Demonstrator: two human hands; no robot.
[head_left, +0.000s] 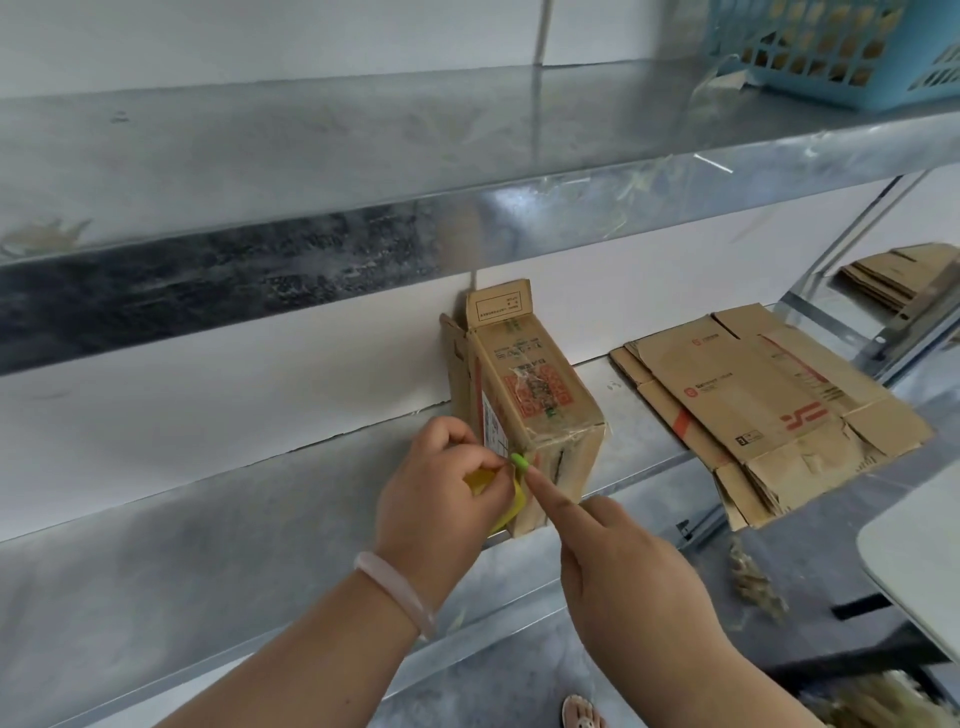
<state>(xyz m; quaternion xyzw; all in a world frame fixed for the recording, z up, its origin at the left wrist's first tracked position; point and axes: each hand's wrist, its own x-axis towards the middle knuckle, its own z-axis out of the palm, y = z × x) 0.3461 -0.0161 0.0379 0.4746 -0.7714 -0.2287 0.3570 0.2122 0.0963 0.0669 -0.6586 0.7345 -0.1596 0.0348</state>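
A small brown cardboard box (524, 400) with red print and a white label lies on its side on the metal shelf (218, 519), its far flaps open toward the wall. My left hand (441, 493) is curled round a yellow object (480, 480), partly hidden by the fingers, and is held against the box's near left corner. My right hand (618, 566) points its index finger, with a green nail, at that same corner; the other fingers are curled and hold nothing.
A stack of flattened cardboard boxes (769, 410) lies on the shelf to the right, overhanging its front edge. More flattened cardboard (893, 275) sits further right. On the upper shelf (311, 150) stands a blue plastic basket (841, 47). Straw-like scraps lie on the floor.
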